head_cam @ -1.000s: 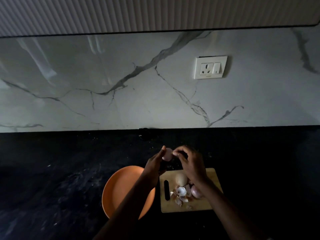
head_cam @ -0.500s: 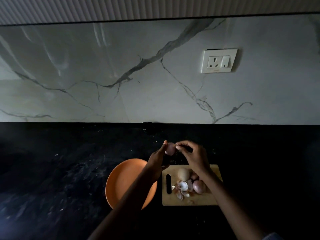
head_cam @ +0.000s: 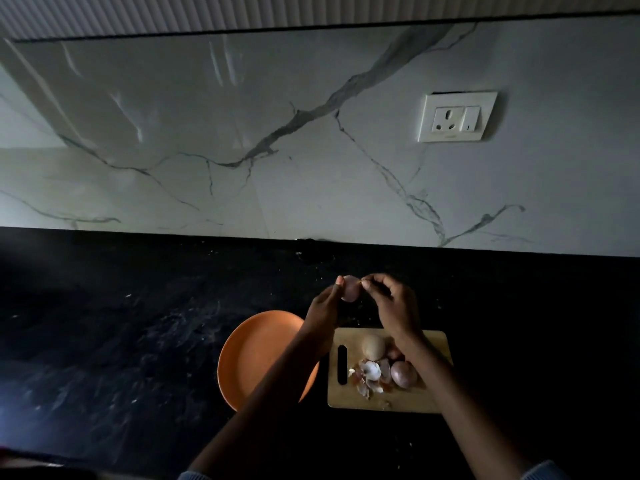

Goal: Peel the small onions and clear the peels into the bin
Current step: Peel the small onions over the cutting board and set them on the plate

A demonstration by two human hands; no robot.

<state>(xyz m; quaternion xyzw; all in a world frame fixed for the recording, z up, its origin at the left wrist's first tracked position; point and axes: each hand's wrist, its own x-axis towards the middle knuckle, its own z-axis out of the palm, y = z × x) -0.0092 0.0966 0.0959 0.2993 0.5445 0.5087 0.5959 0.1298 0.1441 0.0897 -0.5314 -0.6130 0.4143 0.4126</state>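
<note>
Two hands: raised above the dark surface [head_cam: 138, 341].
Left hand [head_cam: 323, 308]: fingers curled round a small onion [head_cam: 350, 288].
Right hand [head_cam: 391, 306]: fingertips pinched at the onion's top.
Cutting board [head_cam: 433, 393]: carried peels [head_cam: 370, 374] and two more onions [head_cam: 403, 374].
Orange plate [head_cam: 249, 355]: just left of board.

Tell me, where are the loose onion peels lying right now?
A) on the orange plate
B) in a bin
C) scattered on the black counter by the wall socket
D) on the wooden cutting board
D: the pale peels lie in a small heap on the wooden cutting board, beside an onion, while the visible part of the orange plate holds none and no bin shows in the head view.
</note>
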